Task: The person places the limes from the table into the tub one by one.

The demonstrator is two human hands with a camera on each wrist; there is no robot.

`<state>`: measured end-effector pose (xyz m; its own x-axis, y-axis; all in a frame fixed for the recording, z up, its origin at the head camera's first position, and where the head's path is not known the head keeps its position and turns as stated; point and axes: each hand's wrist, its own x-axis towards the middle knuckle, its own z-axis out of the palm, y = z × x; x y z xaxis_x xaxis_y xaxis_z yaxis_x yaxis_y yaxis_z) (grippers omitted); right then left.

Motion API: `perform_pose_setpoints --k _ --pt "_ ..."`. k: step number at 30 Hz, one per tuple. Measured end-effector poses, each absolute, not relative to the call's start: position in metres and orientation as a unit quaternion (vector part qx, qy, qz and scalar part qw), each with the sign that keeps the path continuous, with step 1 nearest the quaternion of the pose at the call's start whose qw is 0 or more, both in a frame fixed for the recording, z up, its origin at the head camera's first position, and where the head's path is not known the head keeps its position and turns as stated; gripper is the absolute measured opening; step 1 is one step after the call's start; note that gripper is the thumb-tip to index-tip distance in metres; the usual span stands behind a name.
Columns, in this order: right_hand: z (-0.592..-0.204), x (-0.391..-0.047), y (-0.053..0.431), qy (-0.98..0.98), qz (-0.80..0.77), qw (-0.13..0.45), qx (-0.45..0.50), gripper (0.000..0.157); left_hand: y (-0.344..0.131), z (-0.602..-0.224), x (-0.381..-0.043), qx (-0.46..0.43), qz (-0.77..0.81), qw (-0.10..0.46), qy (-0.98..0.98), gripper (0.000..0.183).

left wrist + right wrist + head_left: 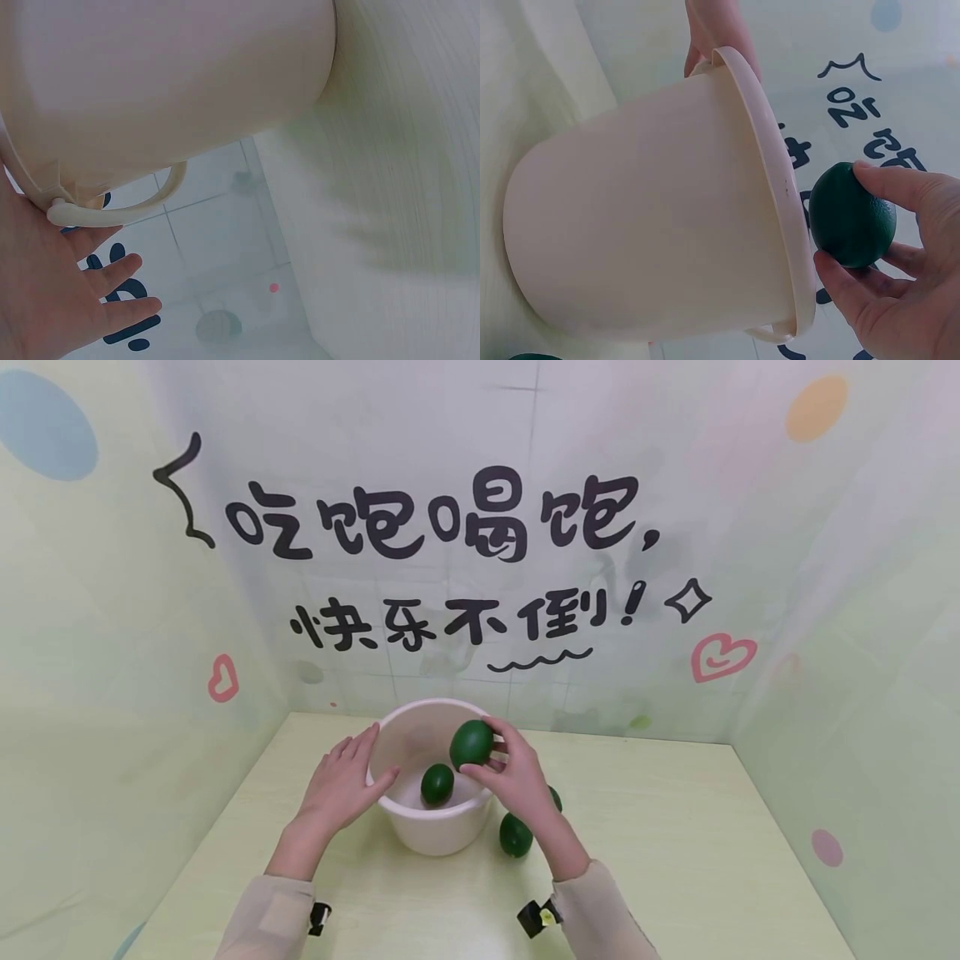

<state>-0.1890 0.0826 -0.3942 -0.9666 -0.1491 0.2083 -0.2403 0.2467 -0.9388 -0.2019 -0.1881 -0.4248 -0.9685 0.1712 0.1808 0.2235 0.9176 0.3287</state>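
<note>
A white plastic bucket with a small side handle stands on the table. My left hand rests against its left rim, thumb over the edge and the other fingers stretched out along the outside. Over the right side of the bucket's mouth, my right hand holds a dark green oval fruit between thumb and fingers. Another green fruit lies inside on the bucket's bottom. Beside the bucket, under my right wrist, is a third green fruit, with one more partly hidden behind the wrist.
The pale wood-grain table reaches back to a printed curtain wall with black lettering. Similar walls close in on the left and right. Black wrist straps show at both sleeves.
</note>
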Motion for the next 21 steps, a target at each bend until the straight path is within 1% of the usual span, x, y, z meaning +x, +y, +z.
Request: perform_pose_setpoints --k 8,21 --pt "-0.3925 -0.1906 0.0788 -0.788 0.602 0.027 0.123 0.075 -0.1886 -0.4261 -0.2024 -0.1 -0.177 0.074 -0.976 0.082" --pt "-0.3915 -0.1897 0.077 -0.789 0.601 0.025 0.126 0.076 -0.1876 -0.4262 -0.2021 -0.099 -0.175 0.074 -0.977 0.082"
